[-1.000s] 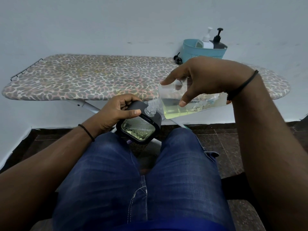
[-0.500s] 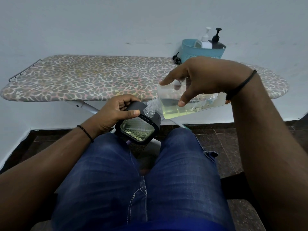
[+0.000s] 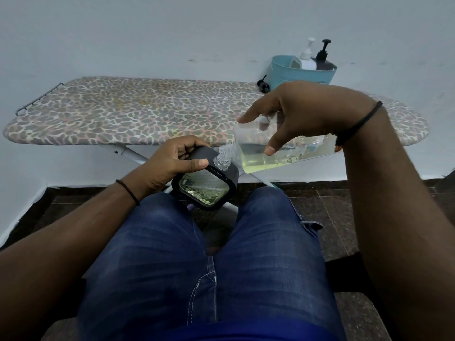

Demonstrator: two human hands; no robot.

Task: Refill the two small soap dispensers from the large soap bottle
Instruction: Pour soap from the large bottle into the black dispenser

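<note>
My left hand (image 3: 170,163) grips a small black square soap dispenser (image 3: 206,185) with a clear window, held tilted above my knees. My right hand (image 3: 302,114) holds the large clear soap bottle (image 3: 283,153) on its side, thumb under it and fingers over the top. Yellow-green soap lies along the bottle's lower side. The bottle's threaded neck (image 3: 222,158) touches the top of the dispenser. A black pump head (image 3: 263,86) lies on the ironing board.
An ironing board (image 3: 147,112) with a leopard-print cover stands in front of me against a pale wall. At its far right sits a teal basket (image 3: 302,73) holding a white pump bottle (image 3: 306,57) and a black pump bottle (image 3: 323,59). Dark floor tiles lie below.
The two hands keep their hold and the bottle stays tipped against the dispenser. The view has shifted only slightly.
</note>
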